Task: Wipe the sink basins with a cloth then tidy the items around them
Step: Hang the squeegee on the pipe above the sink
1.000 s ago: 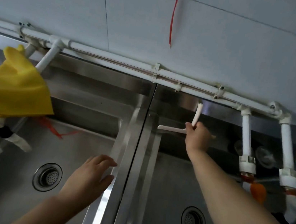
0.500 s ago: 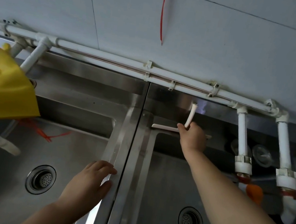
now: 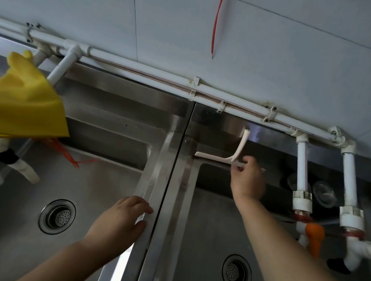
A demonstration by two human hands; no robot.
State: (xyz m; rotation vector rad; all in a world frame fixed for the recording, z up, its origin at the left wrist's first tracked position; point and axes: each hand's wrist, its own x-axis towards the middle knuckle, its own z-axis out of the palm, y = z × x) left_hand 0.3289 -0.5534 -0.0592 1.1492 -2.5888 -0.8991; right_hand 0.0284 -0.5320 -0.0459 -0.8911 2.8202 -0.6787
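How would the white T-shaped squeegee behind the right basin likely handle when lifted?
The squeegee looks like thin plastic, so probably light and fairly stiff. Its handle leans on the backsplash, so it may tip over if nudged. The right hand pinches it near the joint, apparently without strain.

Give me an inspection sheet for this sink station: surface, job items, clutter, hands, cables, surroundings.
Surface: two steel basins, left basin and right basin, split by a steel divider; each has a drain.
Job's things: white squeegee on the back ledge of the right basin, handle pointing up; no cloth seen.
Clutter: yellow glove draped over the left taps; two clear cups behind the right pipes.
Hands: left hand rests on the divider; right hand pinches the squeegee near its handle joint.
Cables: red string hanging on the wall.
Surroundings: tiled wall, white pipe along it, orange tap handle.
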